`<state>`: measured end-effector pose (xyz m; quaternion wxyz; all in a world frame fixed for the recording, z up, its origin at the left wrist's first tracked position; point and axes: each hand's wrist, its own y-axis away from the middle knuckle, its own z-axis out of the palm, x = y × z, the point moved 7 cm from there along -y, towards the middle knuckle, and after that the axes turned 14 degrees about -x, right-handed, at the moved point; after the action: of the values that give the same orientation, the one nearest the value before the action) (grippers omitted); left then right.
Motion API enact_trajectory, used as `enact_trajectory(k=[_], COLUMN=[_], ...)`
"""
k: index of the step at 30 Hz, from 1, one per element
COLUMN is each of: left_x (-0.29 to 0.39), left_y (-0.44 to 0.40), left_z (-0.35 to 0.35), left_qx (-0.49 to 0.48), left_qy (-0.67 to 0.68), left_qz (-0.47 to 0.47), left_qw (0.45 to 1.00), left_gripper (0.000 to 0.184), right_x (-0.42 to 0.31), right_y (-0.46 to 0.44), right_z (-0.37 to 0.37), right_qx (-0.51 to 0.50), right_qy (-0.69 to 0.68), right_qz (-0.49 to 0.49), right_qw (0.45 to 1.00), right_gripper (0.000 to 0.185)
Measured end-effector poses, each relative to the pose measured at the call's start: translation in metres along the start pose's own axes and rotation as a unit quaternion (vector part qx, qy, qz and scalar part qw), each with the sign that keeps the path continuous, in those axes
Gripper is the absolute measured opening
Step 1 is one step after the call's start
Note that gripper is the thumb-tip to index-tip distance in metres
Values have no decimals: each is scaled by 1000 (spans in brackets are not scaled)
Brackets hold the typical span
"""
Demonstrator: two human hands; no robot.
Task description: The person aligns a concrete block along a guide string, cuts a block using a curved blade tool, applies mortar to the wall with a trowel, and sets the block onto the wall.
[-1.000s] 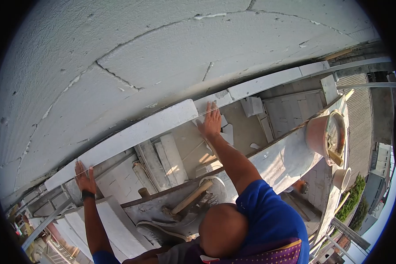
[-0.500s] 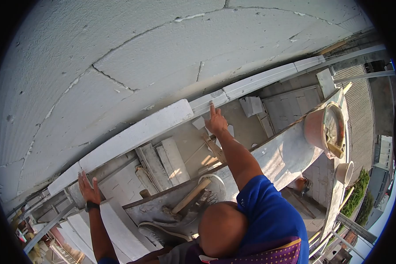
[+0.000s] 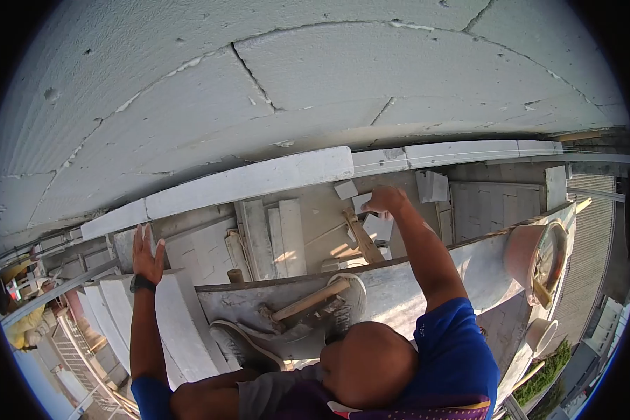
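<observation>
My left hand, with a dark watch on its wrist, has its fingers stretched out at the near side of a long row of white blocks. Its fingertips lie close to the block's lower edge; whether they touch is unclear. Farther right, my right hand hangs bent at the wrist just below the row, over small white block offcuts. Its fingers are curled and partly hidden, so I cannot see whether anything is in them. A thin string runs along the row's right part.
A hammer lies on the plank by my shoes. A mortar bucket stands at the right, with a smaller bowl below it. White blocks are stacked at lower left. A large block wall rises ahead.
The view has turned, levelling the block row. My right hand has drawn back from the row's edge, its pointing finger now curled in. My left hand stays by the row, fingers spread.
</observation>
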<state>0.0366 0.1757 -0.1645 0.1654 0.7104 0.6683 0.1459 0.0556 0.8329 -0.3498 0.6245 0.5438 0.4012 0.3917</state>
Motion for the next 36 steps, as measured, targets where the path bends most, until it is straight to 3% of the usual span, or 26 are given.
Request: enact_trajectory(k=[3,6,11,18,20,22,24,26,28,29,31,33,36], left_x=[7,18,41,50,37,20,-1,-13,-23,-25,-30,-33,-34], left_y=[-3,0,16,68,78,91,101,108,108,107,101,99,99], left_z=[0,-6,-25,-17,-2,12,33,49,58,61,66,68,73], left_qx=[-11,-16,-22,-62,-50,-39,-37,-27,-4,9,30,51,46], left_qy=[-7,-1,-7,45,72,92,77,79,90,100,116,134,187], left_qz=[6,13,34,22,0,-33,-83,-107,-108,-111,-110,-110,-111], left_qw=[1000,1000,999,997,996,994,993,991,990,989,987,984,975], left_gripper=[69,69,70,77,78,79,80,80,80,79,77,73,72], right_x=[-2,-3,-27,-55,-58,-54,-58,-85,-112,-116,-133,-154,-153], right_y=[-5,-19,-42,-52,-53,-62,-45,-36,-1,-7,-4,29,25], right_z=[9,21,56,73,72,74,79,106,137,155,179,196,202], right_qx=[180,269,198,214,191,207,152,34,-2,-18,1,68,128], right_qy=[100,-40,-51,16,45,48,1,-68,-31,18,140,283,304], right_qz=[-23,-133,-188,-229,-197,-230,-213,-386,-379,-386,-341,-234,-244], right_qw=[978,953,961,950,961,950,965,919,925,922,930,928,912], right_gripper=[73,75,82,86,83,84,79,71,62,66,72,77,80])
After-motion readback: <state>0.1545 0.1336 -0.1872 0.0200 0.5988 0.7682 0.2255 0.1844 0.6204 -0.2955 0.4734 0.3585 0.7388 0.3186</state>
